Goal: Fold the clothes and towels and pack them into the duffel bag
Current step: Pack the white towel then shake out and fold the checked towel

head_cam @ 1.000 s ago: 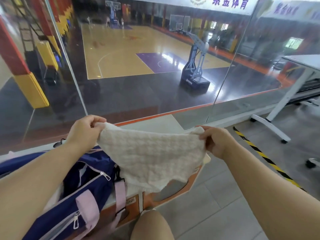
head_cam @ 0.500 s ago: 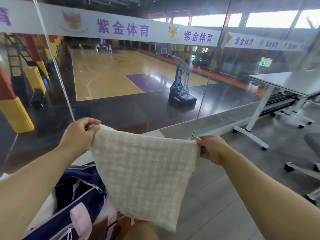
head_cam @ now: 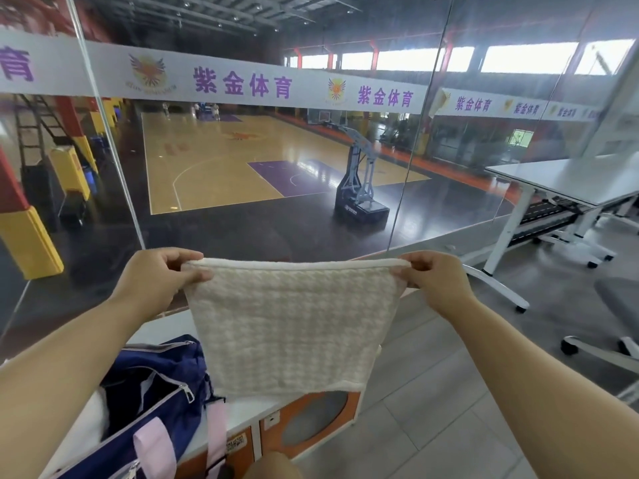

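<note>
A glass wall (head_cam: 262, 223) is closing off the whole front of the room, with a basketball court showing through it. Grey tiled floor (head_cam: 432, 420) is lying open on the right side, running back until a white wheeled table (head_cam: 570, 181) and a grey chair (head_cam: 619, 305) are crowding the far right edge. A low cabinet (head_cam: 256, 409) with orange fronts and a white top is standing against the glass, and a navy duffel bag (head_cam: 166, 385) is sitting on it at the lower left, its zip parted, pink straps (head_cam: 155, 447) hanging down its front and something white showing inside. The cream waffle towel (head_cam: 290, 326) is hanging in the air just right of the bag, over the cabinet's right end, spread flat with its lower edge dangling free. The left hand (head_cam: 155, 281) is pinching the towel's top left corner between thumb and curled fingers, and the right hand (head_cam: 435, 281) is pinching the top right corner the same way, pulling the upper hem taut between them.
</note>
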Available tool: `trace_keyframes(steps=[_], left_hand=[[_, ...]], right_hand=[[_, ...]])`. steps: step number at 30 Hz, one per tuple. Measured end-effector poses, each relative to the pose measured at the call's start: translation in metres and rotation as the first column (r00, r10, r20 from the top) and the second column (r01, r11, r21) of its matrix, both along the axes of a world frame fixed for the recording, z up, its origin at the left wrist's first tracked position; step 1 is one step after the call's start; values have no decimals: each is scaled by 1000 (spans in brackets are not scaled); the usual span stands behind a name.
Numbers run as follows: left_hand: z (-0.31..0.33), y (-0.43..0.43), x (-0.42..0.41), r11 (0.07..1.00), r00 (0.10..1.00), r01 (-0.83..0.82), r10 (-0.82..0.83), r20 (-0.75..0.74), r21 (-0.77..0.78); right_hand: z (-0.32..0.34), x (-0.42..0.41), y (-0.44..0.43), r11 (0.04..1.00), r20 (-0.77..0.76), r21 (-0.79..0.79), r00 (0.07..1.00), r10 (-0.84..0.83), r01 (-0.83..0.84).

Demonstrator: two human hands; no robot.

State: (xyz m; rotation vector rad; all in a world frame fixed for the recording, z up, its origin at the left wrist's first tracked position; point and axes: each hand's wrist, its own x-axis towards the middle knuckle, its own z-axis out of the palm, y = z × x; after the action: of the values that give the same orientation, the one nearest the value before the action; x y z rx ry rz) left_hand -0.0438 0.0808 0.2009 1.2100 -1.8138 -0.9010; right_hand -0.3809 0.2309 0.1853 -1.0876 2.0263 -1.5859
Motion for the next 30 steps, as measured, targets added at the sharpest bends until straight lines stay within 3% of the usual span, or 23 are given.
trace_keyframes(steps=[8,16,23,26,30], left_hand=[[8,3,10,994,993,98,-95,68,-37],[-6,-36,21,967,897,238,-182,402,-93],[-31,-95,-8,957,768,260,-123,629,-130],[-34,-124,-22,952,781,223,-45,623,-210],[-19,-151,-41,909,833,152,94,545,-388]], right_hand=[[12,3,18,996,-200,40,976,90,-83],[5,-16,2,942,-471,330,853,226,-68],[-17,-35,-63,901,-242,429,953,181,-63],[-22,-43,-96,932,-115,354,985,127,-79],[-15,-57,-134,986,-110,167,993,35,-16]])
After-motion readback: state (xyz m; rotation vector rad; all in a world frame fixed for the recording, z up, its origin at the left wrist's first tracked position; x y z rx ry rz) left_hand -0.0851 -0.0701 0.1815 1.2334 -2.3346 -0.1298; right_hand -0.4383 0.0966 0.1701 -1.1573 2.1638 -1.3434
